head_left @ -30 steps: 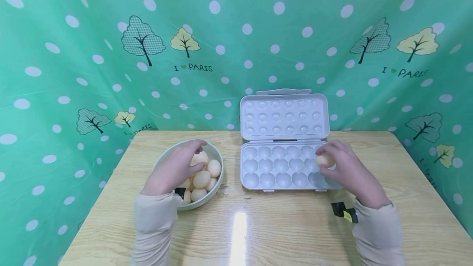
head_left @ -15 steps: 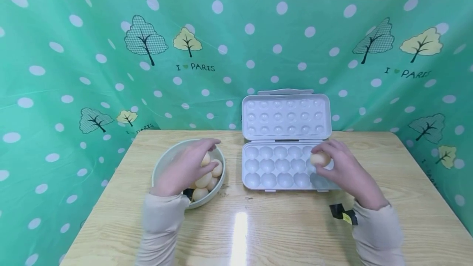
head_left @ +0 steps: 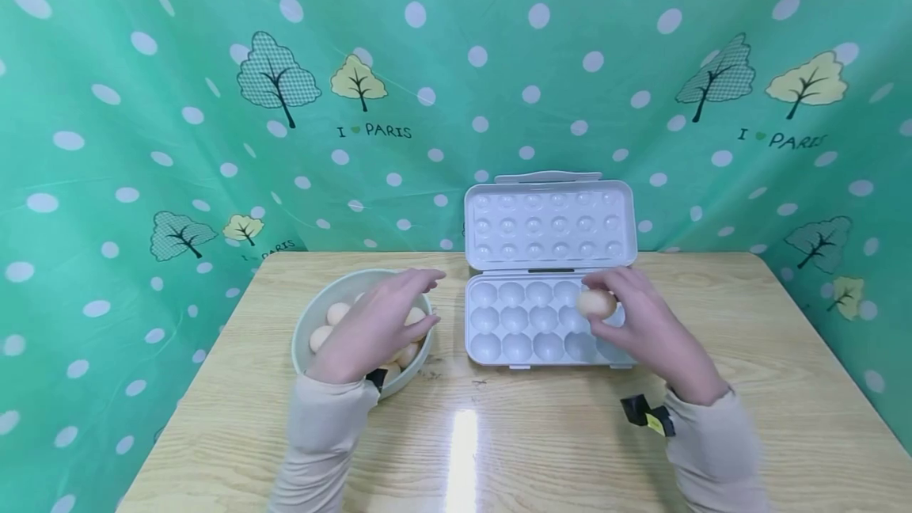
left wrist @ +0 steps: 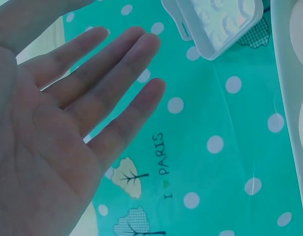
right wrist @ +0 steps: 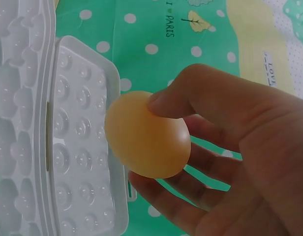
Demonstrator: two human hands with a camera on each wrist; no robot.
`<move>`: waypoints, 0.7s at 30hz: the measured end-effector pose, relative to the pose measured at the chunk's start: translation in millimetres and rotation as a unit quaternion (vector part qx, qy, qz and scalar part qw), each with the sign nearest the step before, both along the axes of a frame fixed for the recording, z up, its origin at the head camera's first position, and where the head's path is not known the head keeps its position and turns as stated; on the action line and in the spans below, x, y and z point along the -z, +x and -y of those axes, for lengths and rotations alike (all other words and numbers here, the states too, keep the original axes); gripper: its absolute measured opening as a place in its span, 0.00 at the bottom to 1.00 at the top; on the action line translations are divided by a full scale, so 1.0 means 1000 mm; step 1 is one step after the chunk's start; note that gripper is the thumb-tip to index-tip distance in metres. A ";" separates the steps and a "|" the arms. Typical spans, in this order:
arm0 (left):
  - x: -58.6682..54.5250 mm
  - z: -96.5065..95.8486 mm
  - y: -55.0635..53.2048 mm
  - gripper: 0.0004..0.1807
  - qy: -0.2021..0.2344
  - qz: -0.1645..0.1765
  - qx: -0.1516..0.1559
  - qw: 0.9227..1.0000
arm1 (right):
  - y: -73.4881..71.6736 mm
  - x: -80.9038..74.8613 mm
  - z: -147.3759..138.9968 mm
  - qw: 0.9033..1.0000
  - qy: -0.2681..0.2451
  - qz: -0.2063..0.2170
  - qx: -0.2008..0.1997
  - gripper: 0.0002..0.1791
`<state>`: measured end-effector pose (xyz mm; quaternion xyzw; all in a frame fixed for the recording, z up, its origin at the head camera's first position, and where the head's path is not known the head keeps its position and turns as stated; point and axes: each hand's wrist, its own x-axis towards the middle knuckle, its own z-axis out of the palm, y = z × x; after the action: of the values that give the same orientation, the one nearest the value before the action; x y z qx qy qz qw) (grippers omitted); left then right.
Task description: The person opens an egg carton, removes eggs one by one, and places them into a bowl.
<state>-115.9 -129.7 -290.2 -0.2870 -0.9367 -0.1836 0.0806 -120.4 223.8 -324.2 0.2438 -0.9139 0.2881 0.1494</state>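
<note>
Pinched between the thumb and fingers of my right hand (head_left: 639,321) is a tan egg (right wrist: 147,134). In the head view it overlaps the right part of a white egg box (head_left: 530,319), whose visible hollows hold nothing. The box's lid (head_left: 550,226) stands up at the back, dimpled inside. My left hand (head_left: 381,323) extends over a pale green bowl (head_left: 302,339) of eggs (head_left: 338,313), hiding several of them. Its fingers (left wrist: 117,91) are spread and nearly straight in the left wrist view, with nothing in the palm.
A wooden table (head_left: 549,434) carries the bowl on the left and the egg box right of centre. Behind it hangs a green dotted cloth (head_left: 427,54) printed with trees. Bare wood shows between bowl and box and along the front.
My right hand has carried the egg leftward over the box. My left hand has shifted right across the bowl, uncovering eggs at the bowl's left side.
</note>
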 end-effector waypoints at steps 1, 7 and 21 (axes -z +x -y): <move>0.000 -0.001 0.000 0.28 -0.002 -0.003 0.002 1.000 | 0.000 0.000 0.001 1.000 0.000 -0.002 -0.001 0.25; 0.000 -0.009 0.002 0.29 -0.003 -0.023 0.017 1.000 | 0.001 0.000 0.008 1.000 -0.002 0.001 -0.004 0.25; 0.007 -0.026 0.004 0.29 -0.005 -0.064 0.059 0.996 | 0.000 0.004 0.019 0.999 -0.006 -0.038 -0.027 0.18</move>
<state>-111.4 -103.3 -296.8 -0.3531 -0.9120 -0.1649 0.1281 -120.5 204.9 -328.6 0.2781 -0.8988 0.2882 0.1779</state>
